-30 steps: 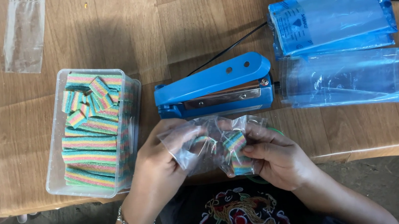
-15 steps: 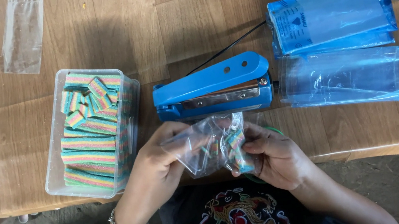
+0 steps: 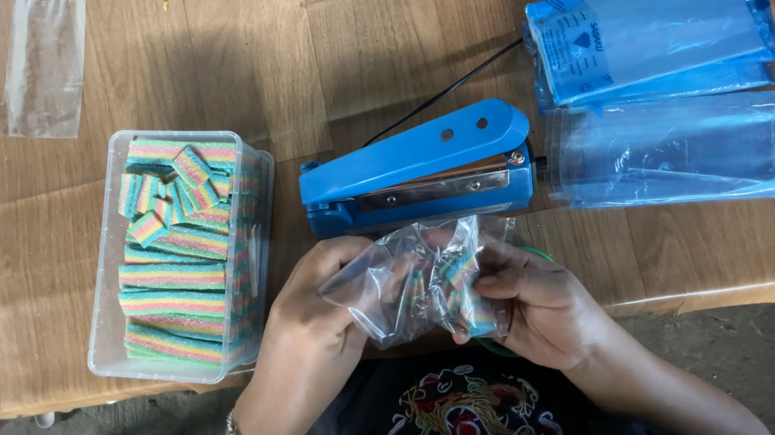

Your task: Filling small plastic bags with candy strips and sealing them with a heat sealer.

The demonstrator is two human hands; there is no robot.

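Observation:
Both my hands hold a small clear plastic bag [image 3: 416, 279] with a few rainbow-striped candy pieces inside, at the table's near edge. My left hand [image 3: 316, 318] grips the bag's left side. My right hand [image 3: 531, 303] pinches its right side and lower part. Just behind the bag sits a blue heat sealer [image 3: 416, 168], its arm down. To the left stands a clear plastic tub [image 3: 109, 322] filled with rainbow-striped candy strips [image 3: 177, 262].
Stacks of clear and blue plastic bags [image 3: 654, 29] lie at the right, with a long one [image 3: 701, 148] in front. A loose clear bag [image 3: 43, 64] lies at the far left. The sealer's black cord [image 3: 441, 94] runs back-right across the wooden table [image 3: 313, 46].
The bag has been turned and raised slightly between my hands, closer to the sealer. The hands shifted a little; the tub, sealer and bag stacks stay put.

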